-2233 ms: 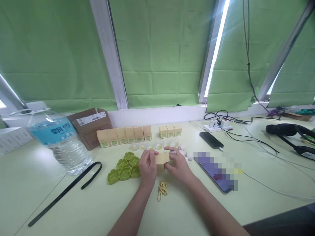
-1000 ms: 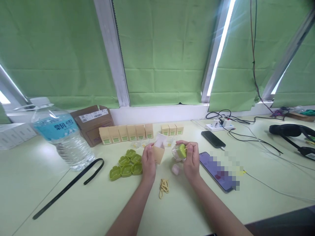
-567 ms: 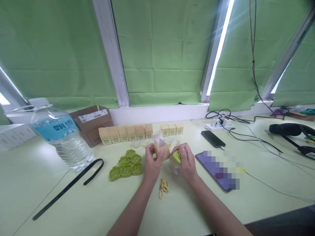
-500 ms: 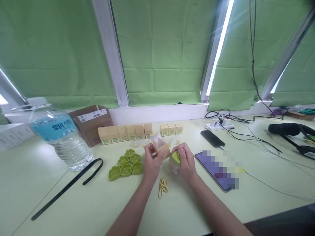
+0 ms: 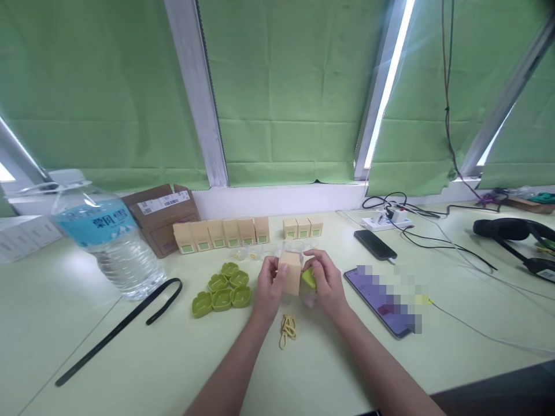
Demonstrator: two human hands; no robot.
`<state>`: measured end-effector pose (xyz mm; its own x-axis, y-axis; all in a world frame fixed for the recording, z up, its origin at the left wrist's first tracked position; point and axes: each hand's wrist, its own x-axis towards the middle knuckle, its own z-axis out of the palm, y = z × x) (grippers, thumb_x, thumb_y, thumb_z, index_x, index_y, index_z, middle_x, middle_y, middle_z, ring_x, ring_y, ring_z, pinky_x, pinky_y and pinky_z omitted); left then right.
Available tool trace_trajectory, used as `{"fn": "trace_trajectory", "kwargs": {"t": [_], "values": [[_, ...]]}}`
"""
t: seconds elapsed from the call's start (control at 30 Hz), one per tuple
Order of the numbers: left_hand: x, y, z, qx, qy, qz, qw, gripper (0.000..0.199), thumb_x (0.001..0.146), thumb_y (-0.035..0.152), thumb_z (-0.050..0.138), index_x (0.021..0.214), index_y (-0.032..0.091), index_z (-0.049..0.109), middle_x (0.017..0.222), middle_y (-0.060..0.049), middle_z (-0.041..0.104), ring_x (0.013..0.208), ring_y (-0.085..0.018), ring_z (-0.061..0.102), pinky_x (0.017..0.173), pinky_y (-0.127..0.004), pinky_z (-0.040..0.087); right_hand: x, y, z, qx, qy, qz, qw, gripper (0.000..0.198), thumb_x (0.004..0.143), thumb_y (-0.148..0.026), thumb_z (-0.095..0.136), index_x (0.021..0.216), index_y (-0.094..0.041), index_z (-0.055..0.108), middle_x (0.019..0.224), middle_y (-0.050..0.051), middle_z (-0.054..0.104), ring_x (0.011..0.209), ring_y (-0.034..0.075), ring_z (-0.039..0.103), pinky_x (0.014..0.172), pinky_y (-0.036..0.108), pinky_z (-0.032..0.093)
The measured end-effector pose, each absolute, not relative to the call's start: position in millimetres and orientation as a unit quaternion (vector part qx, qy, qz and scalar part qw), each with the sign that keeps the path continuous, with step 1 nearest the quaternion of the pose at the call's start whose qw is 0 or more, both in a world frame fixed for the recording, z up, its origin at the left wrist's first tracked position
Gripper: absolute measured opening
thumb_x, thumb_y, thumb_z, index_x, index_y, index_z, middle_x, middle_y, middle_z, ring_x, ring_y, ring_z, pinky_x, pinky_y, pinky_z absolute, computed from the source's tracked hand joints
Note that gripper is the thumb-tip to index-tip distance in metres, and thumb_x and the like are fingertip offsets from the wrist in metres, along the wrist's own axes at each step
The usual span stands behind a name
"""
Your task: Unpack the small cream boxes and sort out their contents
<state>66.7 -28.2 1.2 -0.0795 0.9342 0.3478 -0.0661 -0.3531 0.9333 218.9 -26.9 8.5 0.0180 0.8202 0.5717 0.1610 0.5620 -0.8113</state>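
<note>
Upright in my left hand [image 5: 269, 284] is a small kraft cardboard box [image 5: 291, 274], gripped between thumb and fingers. My right hand [image 5: 328, 283], just right of it, holds a small container with a green lid [image 5: 309, 278] and a clear lower part; its index finger reaches over toward the box top. Below the hands lies a bundle of thin yellow cord loops [image 5: 288, 330]. To the left sit several green flower-shaped cups [image 5: 221, 300]. Behind the hands stand several clear small containers [image 5: 255, 252], partly hidden by the box.
Small kraft boxes [image 5: 232, 232] line the back, beside a brown carton [image 5: 162, 225] and a large water bottle [image 5: 108, 231]. A black strap [image 5: 117, 335] lies at left. On the right are a phone [image 5: 377, 300], a dark phone [image 5: 375, 245], a power strip [image 5: 387, 223] and headphones [image 5: 511, 237].
My left hand has turned the box from tilted, with its opening showing, to nearly upright. The right index finger has lifted and stretched toward the box; the green-lidded container stays in that hand.
</note>
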Motion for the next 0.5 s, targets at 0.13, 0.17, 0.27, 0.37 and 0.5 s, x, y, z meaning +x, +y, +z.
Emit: {"fn": "trace_trajectory", "kwargs": {"t": [0.13, 0.17, 0.27, 0.37, 0.5], "values": [[66.2, -23.3, 8.9, 0.497, 0.401, 0.655, 0.405, 0.036, 0.083, 0.049, 0.067, 0.093, 0.021, 0.047, 0.087, -0.001, 0.057, 0.075, -0.013, 0.057, 0.066, -0.023, 0.048, 216.6, -28.6, 9.8, -0.363, -0.624, 0.277, 0.634, 0.025, 0.102, -0.04, 0.04, 0.114, -0.025, 0.055, 0.08, 0.001, 0.062, 0.071, 0.018, 0.058, 0.069, 0.034, 0.047], [65.0, -20.5, 13.7, 0.475, 0.41, 0.672, 0.392, 0.04, 0.081, 0.048, 0.07, 0.102, 0.022, 0.047, 0.092, -0.003, 0.058, 0.081, -0.014, 0.06, 0.07, -0.025, 0.051, 215.9, -29.1, 10.3, -0.355, -0.621, 0.274, 0.642, 0.025, 0.102, -0.04, 0.04, 0.114, -0.025, 0.054, 0.081, 0.001, 0.062, 0.073, 0.018, 0.059, 0.07, 0.035, 0.047], [56.7, -8.0, 38.5, 0.447, 0.444, 0.698, 0.339, 0.076, 0.073, 0.043, 0.08, 0.133, 0.028, 0.035, 0.103, -0.006, 0.061, 0.092, -0.019, 0.066, 0.076, -0.031, 0.057, 213.8, -30.7, 11.9, -0.331, -0.628, 0.279, 0.647, 0.025, 0.103, -0.041, 0.038, 0.114, -0.024, 0.054, 0.081, 0.002, 0.062, 0.072, 0.018, 0.059, 0.068, 0.036, 0.049], [44.7, 10.3, 73.7, 0.526, 0.451, 0.657, 0.295, 0.096, 0.067, 0.039, 0.084, 0.144, 0.032, 0.028, 0.105, -0.005, 0.062, 0.088, -0.019, 0.069, 0.076, -0.033, 0.059, 211.7, -32.5, 13.3, -0.306, -0.648, 0.291, 0.634, 0.026, 0.103, -0.041, 0.038, 0.115, -0.024, 0.054, 0.082, 0.003, 0.062, 0.072, 0.019, 0.059, 0.067, 0.036, 0.049], [30.9, 41.2, 116.5, 0.618, 0.5, 0.554, 0.247, 0.072, 0.062, 0.043, 0.085, 0.123, 0.024, 0.052, 0.104, -0.006, 0.065, 0.075, -0.018, 0.069, 0.063, -0.031, 0.058, 209.8, -34.6, 14.0, -0.295, -0.656, 0.301, 0.626, 0.026, 0.102, -0.04, 0.039, 0.116, -0.024, 0.053, 0.082, 0.004, 0.063, 0.073, 0.018, 0.06, 0.067, 0.035, 0.049]]}}
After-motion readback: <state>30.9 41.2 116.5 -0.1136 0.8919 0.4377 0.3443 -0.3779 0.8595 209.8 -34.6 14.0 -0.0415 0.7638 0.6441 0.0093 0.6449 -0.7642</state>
